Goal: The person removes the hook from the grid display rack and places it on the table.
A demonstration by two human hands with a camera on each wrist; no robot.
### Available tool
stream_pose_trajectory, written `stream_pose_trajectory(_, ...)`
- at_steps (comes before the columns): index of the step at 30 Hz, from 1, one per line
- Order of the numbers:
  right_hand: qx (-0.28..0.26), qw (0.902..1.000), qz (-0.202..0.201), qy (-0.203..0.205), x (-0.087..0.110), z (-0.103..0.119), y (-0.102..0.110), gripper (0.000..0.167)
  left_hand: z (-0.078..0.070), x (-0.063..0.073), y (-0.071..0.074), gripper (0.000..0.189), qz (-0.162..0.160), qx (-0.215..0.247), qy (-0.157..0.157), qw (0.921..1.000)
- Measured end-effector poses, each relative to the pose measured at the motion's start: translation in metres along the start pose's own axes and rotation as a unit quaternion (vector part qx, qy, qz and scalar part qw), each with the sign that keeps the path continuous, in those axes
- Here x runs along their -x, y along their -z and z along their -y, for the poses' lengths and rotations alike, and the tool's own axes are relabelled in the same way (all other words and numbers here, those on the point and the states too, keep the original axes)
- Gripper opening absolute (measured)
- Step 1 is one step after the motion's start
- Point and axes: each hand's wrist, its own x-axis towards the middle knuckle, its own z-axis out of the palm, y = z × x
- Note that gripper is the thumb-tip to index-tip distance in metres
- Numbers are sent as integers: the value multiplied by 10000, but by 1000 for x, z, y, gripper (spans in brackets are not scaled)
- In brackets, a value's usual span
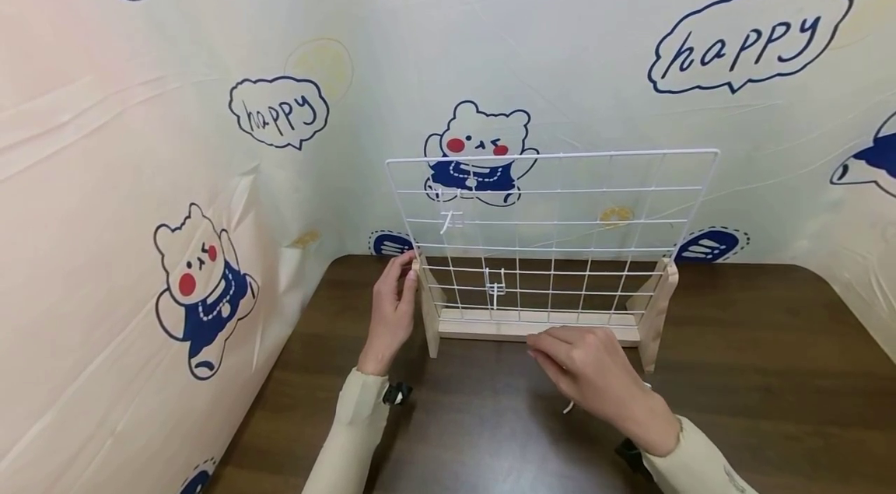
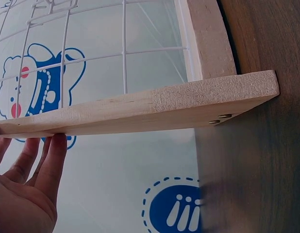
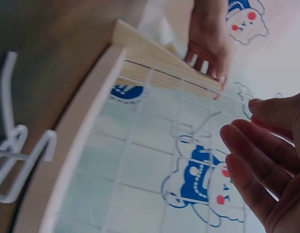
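A white wire grid rack (image 1: 560, 249) stands on a pale wooden base. My left hand (image 1: 393, 315) touches the outer face of its left wooden side panel (image 2: 116, 116), fingers fairly straight. One white hook (image 1: 451, 220) hangs high on the left part of the grid, another white hook (image 1: 495, 288) lower down. My right hand (image 1: 595, 369) hovers in front of the base, thumb (image 3: 278, 111) apart from the loosely bent fingers, nothing visible between them. Past it a loose white wire hook (image 3: 14, 155) lies on the table, mostly hidden by the right hand in the head view.
The rack's right wooden side panel (image 1: 658, 315) stands on the brown table (image 1: 756, 369). A pale curtain printed with bears and "happy" bubbles (image 1: 280, 111) hangs behind the table and along its left. Dark straps (image 1: 397, 394) sit at both wrists.
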Motion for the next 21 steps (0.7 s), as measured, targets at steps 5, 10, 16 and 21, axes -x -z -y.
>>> stream_pose_trajectory(5, -17, 9998, -182, -42, -17, 0, 4, 21, -2, -1, 0, 36, 48, -21, 2, 10000)
stream_pose_trajectory(10, -111, 9996, -275, -30, -33, 2, 7, 29, -4, 0, 0, 35, 64, -49, 69, 9999)
stream_pose_trajectory(16, -107, 9993, -348, -48, -44, 4, 10, 24, -2, 1, 0, 33, 64, -36, 72, 9999)
stream_pose_trajectory(21, -77, 9993, -370, -35, -52, 5, 11, 10, -1, 1, 0, 33, 30, 19, 25, 10000)
